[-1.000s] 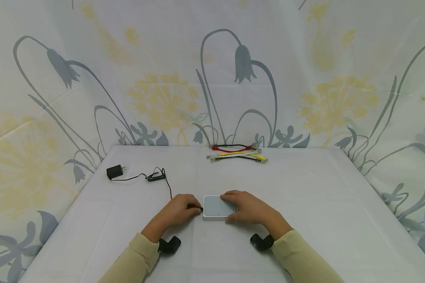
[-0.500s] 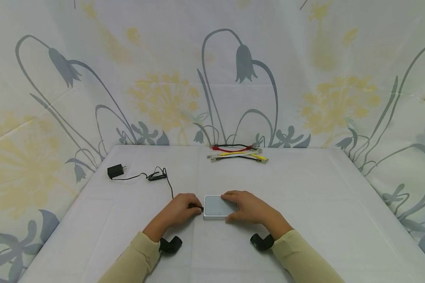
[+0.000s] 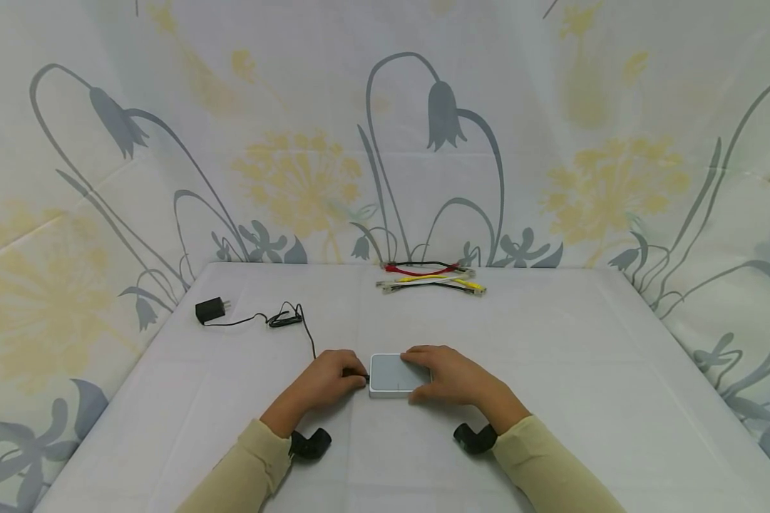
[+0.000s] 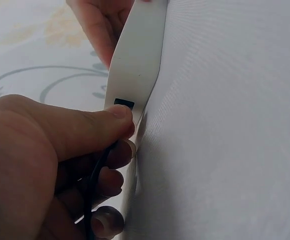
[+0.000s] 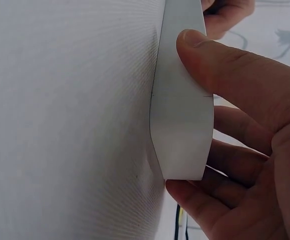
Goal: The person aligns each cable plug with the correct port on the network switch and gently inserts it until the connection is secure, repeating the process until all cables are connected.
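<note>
A flat white box with a grey top point(image 3: 388, 372) lies on the white-covered table, in front of the person. At its left side, the left hand point(image 3: 329, 379) pinches the end of a thin black power cable between thumb and fingers. The left wrist view shows the cable point(image 4: 90, 200) running down past the curled fingers, and a dark rectangle point(image 4: 124, 103) at the thumb tip on the box's side; the thumb partly hides the plug. The right hand point(image 3: 452, 377) grips the box's right end, thumb on the near side point(image 5: 182, 125) and fingers around the far side.
The cable leads to a small coiled bundle point(image 3: 285, 319) and a black power adapter point(image 3: 210, 310) at the left. Several short network cables point(image 3: 430, 283), red, yellow, white and black, lie at the table's back edge. Flowered cloth point(image 3: 295, 178) hangs behind.
</note>
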Motion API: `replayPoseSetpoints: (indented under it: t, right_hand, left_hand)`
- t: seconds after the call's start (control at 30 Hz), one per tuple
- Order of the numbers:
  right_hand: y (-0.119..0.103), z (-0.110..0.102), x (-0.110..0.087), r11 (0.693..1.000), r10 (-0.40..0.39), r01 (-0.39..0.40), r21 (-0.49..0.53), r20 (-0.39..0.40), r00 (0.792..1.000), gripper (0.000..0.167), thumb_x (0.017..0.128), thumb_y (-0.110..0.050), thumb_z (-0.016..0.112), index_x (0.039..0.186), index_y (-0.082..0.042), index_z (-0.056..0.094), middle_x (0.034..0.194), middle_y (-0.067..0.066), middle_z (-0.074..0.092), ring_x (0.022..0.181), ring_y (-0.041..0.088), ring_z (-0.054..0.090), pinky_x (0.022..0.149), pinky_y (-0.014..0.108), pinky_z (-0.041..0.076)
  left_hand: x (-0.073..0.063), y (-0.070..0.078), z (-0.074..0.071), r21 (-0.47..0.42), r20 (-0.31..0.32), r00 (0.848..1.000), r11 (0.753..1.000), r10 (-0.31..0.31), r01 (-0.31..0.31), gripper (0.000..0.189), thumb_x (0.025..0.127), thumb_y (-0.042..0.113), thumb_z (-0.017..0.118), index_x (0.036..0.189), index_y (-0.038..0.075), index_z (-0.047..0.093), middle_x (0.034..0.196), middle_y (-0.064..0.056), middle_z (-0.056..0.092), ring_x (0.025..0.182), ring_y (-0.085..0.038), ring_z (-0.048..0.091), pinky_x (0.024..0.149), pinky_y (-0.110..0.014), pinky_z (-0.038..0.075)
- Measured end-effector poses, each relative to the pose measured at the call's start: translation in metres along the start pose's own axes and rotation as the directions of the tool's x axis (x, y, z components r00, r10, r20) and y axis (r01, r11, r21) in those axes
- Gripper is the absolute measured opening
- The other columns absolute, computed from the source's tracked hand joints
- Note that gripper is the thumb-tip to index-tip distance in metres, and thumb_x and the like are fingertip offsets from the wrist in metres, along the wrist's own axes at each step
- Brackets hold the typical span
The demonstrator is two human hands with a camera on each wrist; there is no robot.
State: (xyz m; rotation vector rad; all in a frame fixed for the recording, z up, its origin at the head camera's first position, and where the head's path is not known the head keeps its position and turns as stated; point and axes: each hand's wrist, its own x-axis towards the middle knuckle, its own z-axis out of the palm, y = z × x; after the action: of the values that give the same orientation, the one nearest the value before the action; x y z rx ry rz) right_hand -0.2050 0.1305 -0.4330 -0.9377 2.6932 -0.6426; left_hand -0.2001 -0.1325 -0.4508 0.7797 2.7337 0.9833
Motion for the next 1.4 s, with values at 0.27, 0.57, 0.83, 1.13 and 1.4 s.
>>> replayPoseSetpoints:
  t: [0.27, 0.57, 0.83, 1.13, 1.4]
  right_hand:
    - [0.001, 0.000, 0.000, 1.000, 0.001, -0.001, -0.005, 0.002, 1.000, 0.068, 0.079, -0.035, 0.078, 0.138, -0.009, 0.055, 0.137, 0.007, 0.056, 0.122, 0.024, 0.056, 0.097, 0.041, 0.046]
    - [0.002, 0.001, 0.001, 1.000, -0.004, 0.004, 0.004, 0.000, 1.000, 0.068, 0.079, -0.036, 0.078, 0.138, -0.010, 0.055, 0.137, 0.007, 0.057, 0.122, 0.025, 0.056, 0.098, 0.041, 0.046]
    - [0.002, 0.000, 0.000, 1.000, 0.020, -0.020, 0.013, 0.008, 1.000, 0.069, 0.079, -0.037, 0.078, 0.138, -0.009, 0.055, 0.137, 0.008, 0.056, 0.122, 0.026, 0.055, 0.098, 0.043, 0.045]
    - [0.002, 0.002, 0.001, 0.997, 0.058, -0.057, 0.048, -0.021, 0.998, 0.070, 0.075, -0.037, 0.081, 0.135, -0.009, 0.057, 0.136, 0.008, 0.057, 0.119, 0.024, 0.056, 0.094, 0.041, 0.047]
    - [0.002, 0.004, 0.001, 0.995, 0.079, -0.078, 0.061, -0.024, 0.997, 0.071, 0.075, -0.038, 0.081, 0.136, -0.011, 0.057, 0.137, 0.008, 0.057, 0.122, 0.026, 0.055, 0.096, 0.042, 0.046]
  left_hand:
    - [0.001, 0.001, 0.001, 0.006, 0.003, 1.000, 1.000, 0.015, -0.015, 0.012, 0.090, 0.015, 0.065, 0.097, 0.010, 0.073, 0.097, 0.001, 0.069, 0.094, -0.016, 0.064, 0.082, -0.034, 0.050]
    - [0.003, 0.002, 0.004, 0.028, 0.000, 1.000, 1.000, 0.010, -0.010, 0.011, 0.090, 0.014, 0.066, 0.097, 0.010, 0.074, 0.097, 0.000, 0.070, 0.093, -0.016, 0.064, 0.081, -0.034, 0.051]
    - [0.004, 0.006, 0.004, 0.144, 0.008, 0.998, 0.988, 0.057, -0.057, 0.014, 0.089, 0.013, 0.067, 0.098, 0.008, 0.076, 0.094, 0.000, 0.069, 0.088, -0.016, 0.065, 0.078, -0.033, 0.051]
    - [0.004, 0.010, 0.004, 0.186, 0.005, 1.000, 0.982, 0.021, -0.021, 0.017, 0.091, 0.018, 0.066, 0.101, 0.008, 0.074, 0.094, 0.001, 0.067, 0.087, -0.013, 0.062, 0.078, -0.033, 0.051]
    - [0.002, 0.020, 0.001, 0.228, -0.039, 0.999, 0.973, -0.027, 0.036, 0.027, 0.093, 0.026, 0.062, 0.109, 0.007, 0.072, 0.100, -0.004, 0.067, 0.093, -0.020, 0.063, 0.086, -0.041, 0.048]
